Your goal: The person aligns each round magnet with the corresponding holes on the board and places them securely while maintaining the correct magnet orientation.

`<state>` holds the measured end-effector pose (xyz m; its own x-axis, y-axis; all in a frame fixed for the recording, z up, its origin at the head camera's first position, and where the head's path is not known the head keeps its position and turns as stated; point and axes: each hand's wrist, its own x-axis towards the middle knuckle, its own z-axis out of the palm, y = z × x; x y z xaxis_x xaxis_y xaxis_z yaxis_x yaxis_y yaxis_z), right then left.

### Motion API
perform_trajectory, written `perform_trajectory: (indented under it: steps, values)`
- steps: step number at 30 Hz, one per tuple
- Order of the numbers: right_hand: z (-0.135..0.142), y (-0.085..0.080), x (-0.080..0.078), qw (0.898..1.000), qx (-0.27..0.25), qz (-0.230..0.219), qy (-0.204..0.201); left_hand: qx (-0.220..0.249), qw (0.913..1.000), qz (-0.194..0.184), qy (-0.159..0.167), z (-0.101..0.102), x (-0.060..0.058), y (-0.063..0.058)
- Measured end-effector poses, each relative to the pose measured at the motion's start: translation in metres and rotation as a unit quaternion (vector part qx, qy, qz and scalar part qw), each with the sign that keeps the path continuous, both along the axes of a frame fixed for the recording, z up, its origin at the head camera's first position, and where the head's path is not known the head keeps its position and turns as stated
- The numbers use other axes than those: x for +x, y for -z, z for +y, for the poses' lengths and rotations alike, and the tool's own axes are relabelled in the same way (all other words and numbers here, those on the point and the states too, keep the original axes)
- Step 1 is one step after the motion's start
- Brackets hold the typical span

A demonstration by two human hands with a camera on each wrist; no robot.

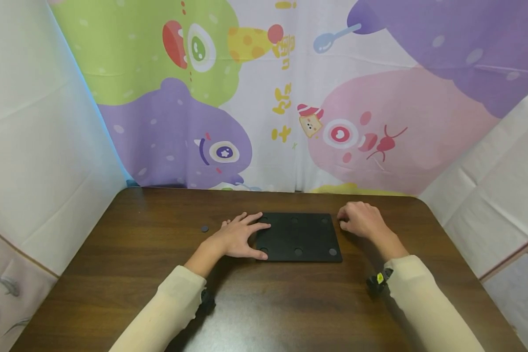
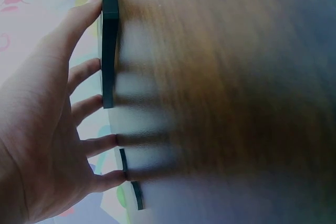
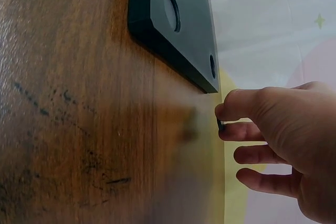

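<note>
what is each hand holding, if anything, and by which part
The right hand pinches a small dark piece; only a sliver shows, so which part is gripped cannot be told. The left hand holds nothing, only touching the black board.

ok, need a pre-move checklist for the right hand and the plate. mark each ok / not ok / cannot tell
1. Black plate steadied: ok, left hand rests on its left end.
2. Small dark piece secured: ok, right hand pinches it.
3. Piece over a recess: not ok, the right hand is off to the right of the plate.
4. Near-right recess free: cannot tell, it looks greyer than the others.
5. Loose disc off the plate: ok, it lies on the table left of the left hand.
</note>
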<state>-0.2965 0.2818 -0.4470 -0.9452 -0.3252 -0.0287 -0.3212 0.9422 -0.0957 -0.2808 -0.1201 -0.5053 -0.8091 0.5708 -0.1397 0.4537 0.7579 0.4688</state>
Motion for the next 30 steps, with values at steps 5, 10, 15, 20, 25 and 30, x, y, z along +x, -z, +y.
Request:
perform_trajectory:
  steps: [5,10,15,20,25,30]
  values:
    - [-0.002,0.0,0.0,1.0,0.0,0.005,-0.004,-0.009,0.9999,0.007,0.005,0.002,0.006,-0.009]
    - [-0.004,0.001,-0.001,1.0,-0.001,0.003,-0.006,-0.017,0.9997,0.01,0.013,0.003,0.01,-0.017]
    - [-0.007,0.0,-0.004,1.0,-0.003,0.002,-0.006,-0.009,0.9999,0.005,0.001,0.002,0.001,-0.003]
    - [-0.011,-0.002,-0.004,1.0,0.001,0.001,-0.008,-0.012,0.9999,0.005,0.001,0.001,-0.003,0.004]
    - [-0.014,-0.003,-0.006,1.0,0.007,0.004,-0.012,-0.011,0.9999,0.004,0.001,0.001,-0.003,0.003]
    - [-0.019,-0.005,-0.008,1.0,0.009,0.008,-0.013,-0.008,1.0,0.005,0.0,0.001,-0.002,0.002]
